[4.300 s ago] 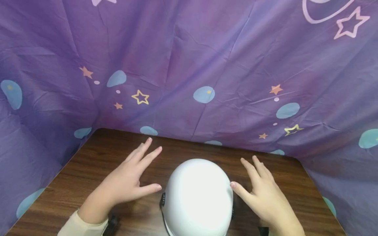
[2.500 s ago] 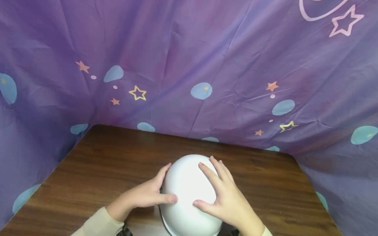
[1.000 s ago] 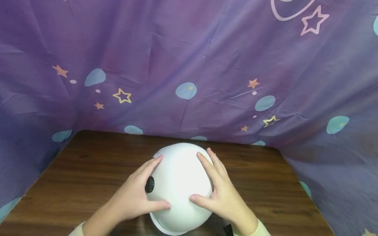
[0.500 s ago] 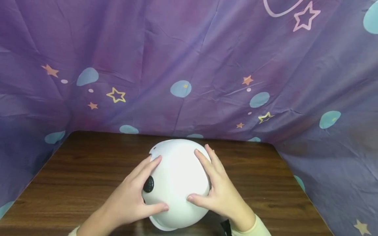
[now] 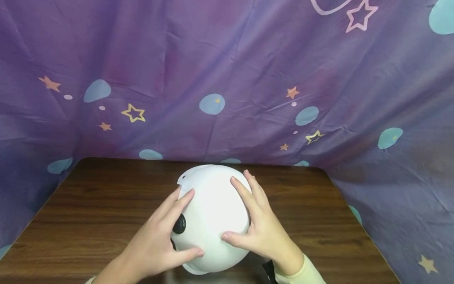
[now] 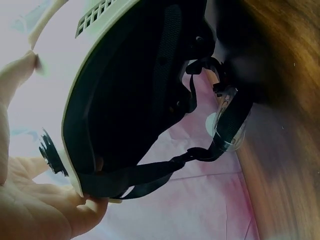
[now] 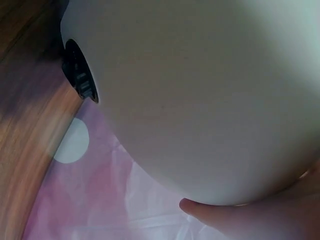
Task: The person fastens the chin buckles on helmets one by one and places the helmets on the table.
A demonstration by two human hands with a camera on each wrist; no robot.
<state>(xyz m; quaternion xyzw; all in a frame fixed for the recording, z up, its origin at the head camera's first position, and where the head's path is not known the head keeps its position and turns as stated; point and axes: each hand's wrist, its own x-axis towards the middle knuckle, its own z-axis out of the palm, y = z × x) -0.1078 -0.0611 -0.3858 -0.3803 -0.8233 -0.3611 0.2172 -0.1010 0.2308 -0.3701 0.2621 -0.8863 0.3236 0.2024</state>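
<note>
A white helmet point(image 5: 216, 213) is held between both hands over the brown table, tilted with its left side raised. On its left side my left hand point(image 5: 152, 240) grips it, thumb on the shell; in the left wrist view some fingers of the left hand point(image 6: 35, 200) hook under the rim by a black round knob point(image 6: 51, 152). My right hand point(image 5: 266, 225) grips the opposite side with spread fingers. The left wrist view shows the dark lining point(image 6: 120, 95) and a black chin strap point(image 6: 150, 175) hanging to the table, with a clear plastic piece point(image 6: 232, 137) beside it.
The dark wood-grain table point(image 5: 106, 205) stretches around the helmet. A purple cloth point(image 5: 184, 71) with stars and blue spots hangs behind it and along both sides. A black strap point(image 5: 269, 271) sits at the right wrist.
Both hands have come from apart, beside the helmet, to gripping it. The helmet has been turned and tilted, showing more of its left-side knob and edge. The head view has shifted right.
</note>
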